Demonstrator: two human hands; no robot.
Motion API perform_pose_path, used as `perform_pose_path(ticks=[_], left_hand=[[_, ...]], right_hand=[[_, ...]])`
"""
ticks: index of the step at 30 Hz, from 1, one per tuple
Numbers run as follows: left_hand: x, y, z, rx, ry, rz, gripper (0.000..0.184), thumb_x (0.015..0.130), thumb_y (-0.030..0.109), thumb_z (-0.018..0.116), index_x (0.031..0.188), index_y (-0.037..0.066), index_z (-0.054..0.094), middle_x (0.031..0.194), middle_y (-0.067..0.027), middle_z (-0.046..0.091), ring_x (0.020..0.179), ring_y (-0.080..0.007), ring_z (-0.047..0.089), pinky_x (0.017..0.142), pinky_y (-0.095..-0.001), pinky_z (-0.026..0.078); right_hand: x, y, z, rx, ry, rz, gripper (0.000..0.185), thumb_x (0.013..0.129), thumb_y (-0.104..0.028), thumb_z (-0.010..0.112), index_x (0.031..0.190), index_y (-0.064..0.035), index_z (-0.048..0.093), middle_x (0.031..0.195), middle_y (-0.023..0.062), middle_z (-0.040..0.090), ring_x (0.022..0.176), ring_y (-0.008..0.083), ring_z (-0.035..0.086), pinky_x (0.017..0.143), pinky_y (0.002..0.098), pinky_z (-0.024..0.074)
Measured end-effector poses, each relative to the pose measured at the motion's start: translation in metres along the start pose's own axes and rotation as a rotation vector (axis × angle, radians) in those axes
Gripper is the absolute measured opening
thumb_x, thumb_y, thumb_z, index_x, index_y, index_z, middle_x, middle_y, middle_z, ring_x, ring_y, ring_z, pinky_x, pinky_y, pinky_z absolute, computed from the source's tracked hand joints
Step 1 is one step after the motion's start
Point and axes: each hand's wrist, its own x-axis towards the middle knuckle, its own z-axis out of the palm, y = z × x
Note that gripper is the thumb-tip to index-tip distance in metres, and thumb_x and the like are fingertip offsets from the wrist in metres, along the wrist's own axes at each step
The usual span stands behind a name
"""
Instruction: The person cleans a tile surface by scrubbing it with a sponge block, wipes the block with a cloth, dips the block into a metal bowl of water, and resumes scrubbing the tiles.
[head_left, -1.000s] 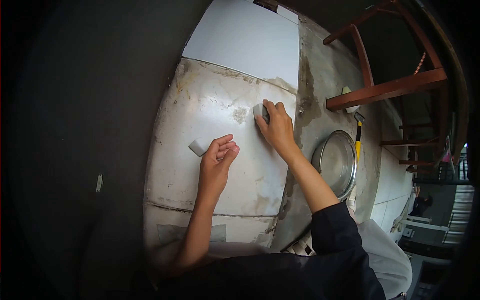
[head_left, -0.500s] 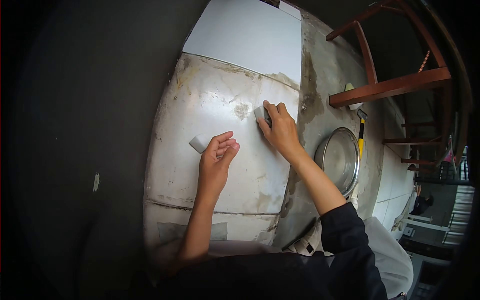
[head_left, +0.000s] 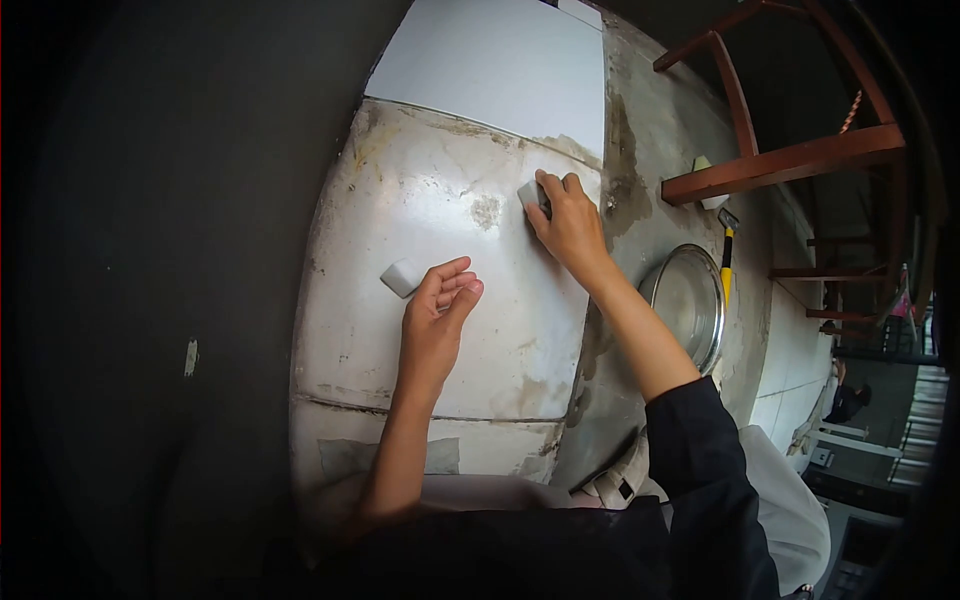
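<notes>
My right hand (head_left: 572, 226) grips a small grey-and-white block (head_left: 532, 196), perhaps a sponge, against the stained white tile (head_left: 400, 340). The block sits near the tile's upper right edge. Loosely curled, with gaps between thumb and fingers, my left hand (head_left: 436, 312) is over the left-middle of the same tile with nothing visible in it. A second pale block (head_left: 400, 278) is just beyond its knuckles; whether the two touch, I cannot tell. Brown marks and a rough patch show on the tile.
A cleaner white tile (head_left: 490, 65) adjoins at the top. To the right stand a round metal basin (head_left: 690, 305), a scraper with a yellow-and-black handle (head_left: 727, 265) and a red-brown wooden stool frame (head_left: 785, 165). A dark wall (head_left: 190, 250) borders the left side.
My right hand has slid the block up and slightly right along the tile. My left hand and the second block have hardly moved. The view has shifted slightly.
</notes>
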Motion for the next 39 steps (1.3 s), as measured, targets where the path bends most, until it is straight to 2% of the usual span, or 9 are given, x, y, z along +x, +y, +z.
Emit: perform_pose_path(ticks=[5, 12, 16, 18, 23, 30, 33, 36, 39], left_hand=[[-0.002, -0.002, 0.003, 0.012, -0.006, 0.007, 0.041, 0.095, 0.022, 0.064, 0.129, 0.001, 0.057, 0.118, -0.0129, 0.063, 0.107, -0.0159, 0.058, 0.095, -0.0293, 0.046], [0.001, 0.002, 0.004, 0.028, 0.020, -0.014, 0.040, 0.096, 0.022, 0.063, 0.129, 0.001, 0.057, 0.117, -0.0121, 0.063, 0.107, -0.0155, 0.058, 0.095, -0.0285, 0.045], [-0.004, -0.002, 0.003, 0.087, -0.006, -0.036, 0.042, 0.097, 0.029, 0.062, 0.131, 0.005, 0.056, 0.118, -0.0043, 0.064, 0.111, -0.0115, 0.057, 0.094, -0.0275, 0.039], [-0.004, 0.000, 0.004, 0.045, 0.003, -0.030, 0.040, 0.096, 0.023, 0.063, 0.130, 0.002, 0.057, 0.117, -0.0094, 0.063, 0.108, -0.0140, 0.058, 0.095, -0.0278, 0.043], [0.003, 0.003, 0.004, 0.000, 0.012, -0.006, 0.040, 0.096, 0.020, 0.063, 0.129, 0.000, 0.056, 0.116, -0.0116, 0.063, 0.106, -0.0149, 0.059, 0.096, -0.0281, 0.045], [-0.005, 0.000, 0.004, 0.060, -0.020, -0.039, 0.042, 0.097, 0.029, 0.062, 0.131, 0.004, 0.057, 0.118, -0.0053, 0.064, 0.111, -0.0115, 0.056, 0.094, -0.0280, 0.040], [0.000, 0.004, 0.004, 0.040, -0.015, -0.017, 0.043, 0.097, 0.028, 0.062, 0.131, 0.004, 0.056, 0.118, -0.0058, 0.064, 0.111, -0.0117, 0.056, 0.095, -0.0283, 0.040], [0.001, 0.002, 0.002, 0.032, -0.005, -0.018, 0.043, 0.097, 0.029, 0.062, 0.132, 0.004, 0.056, 0.119, -0.0061, 0.064, 0.112, -0.0119, 0.056, 0.096, -0.0285, 0.040], [-0.002, 0.002, 0.002, 0.047, 0.008, -0.040, 0.042, 0.096, 0.024, 0.063, 0.130, 0.001, 0.056, 0.118, -0.0102, 0.063, 0.108, -0.0139, 0.057, 0.096, -0.0285, 0.043]], right_hand=[[0.038, 0.006, 0.008, -0.039, 0.088, 0.105, 0.038, 0.081, -0.014, 0.070, 0.115, 0.0010, 0.060, 0.101, 0.0281, 0.057, 0.084, 0.0454, 0.064, 0.072, 0.0482, 0.0546], [-0.025, -0.011, 0.002, 0.035, -0.006, 0.012, 0.047, 0.083, -0.017, 0.071, 0.126, -0.0020, 0.058, 0.101, 0.0230, 0.057, 0.083, 0.0403, 0.065, 0.071, 0.0460, 0.0552], [0.033, 0.006, 0.010, -0.039, 0.091, 0.141, 0.041, 0.084, -0.021, 0.071, 0.118, -0.0017, 0.060, 0.102, 0.0237, 0.059, 0.085, 0.0438, 0.065, 0.074, 0.0476, 0.0540], [0.034, 0.006, 0.014, -0.081, 0.118, 0.125, 0.035, 0.083, -0.017, 0.071, 0.110, 0.0012, 0.059, 0.099, 0.0258, 0.057, 0.082, 0.0433, 0.065, 0.069, 0.0474, 0.0548], [-0.046, -0.019, -0.005, -0.021, -0.061, 0.043, 0.050, 0.083, -0.018, 0.072, 0.127, -0.0013, 0.057, 0.100, 0.0239, 0.056, 0.084, 0.0406, 0.065, 0.070, 0.0454, 0.0557], [0.051, 0.011, 0.012, -0.118, 0.083, 0.166, 0.043, 0.083, -0.020, 0.071, 0.121, -0.0033, 0.061, 0.103, 0.0247, 0.060, 0.085, 0.0426, 0.065, 0.075, 0.0477, 0.0539], [0.000, -0.012, 0.003, -0.034, 0.043, 0.123, 0.039, 0.082, -0.017, 0.072, 0.116, -0.0007, 0.061, 0.100, 0.0246, 0.057, 0.082, 0.0419, 0.066, 0.070, 0.0468, 0.0553], [-0.060, -0.027, -0.001, -0.009, -0.043, 0.034, 0.049, 0.081, -0.018, 0.073, 0.126, -0.0022, 0.058, 0.098, 0.0227, 0.057, 0.082, 0.0394, 0.066, 0.069, 0.0455, 0.0553], [-0.026, -0.015, 0.003, 0.000, 0.049, 0.053, 0.044, 0.081, -0.020, 0.074, 0.121, -0.0039, 0.062, 0.098, 0.0191, 0.059, 0.080, 0.0381, 0.066, 0.069, 0.0448, 0.0544]])
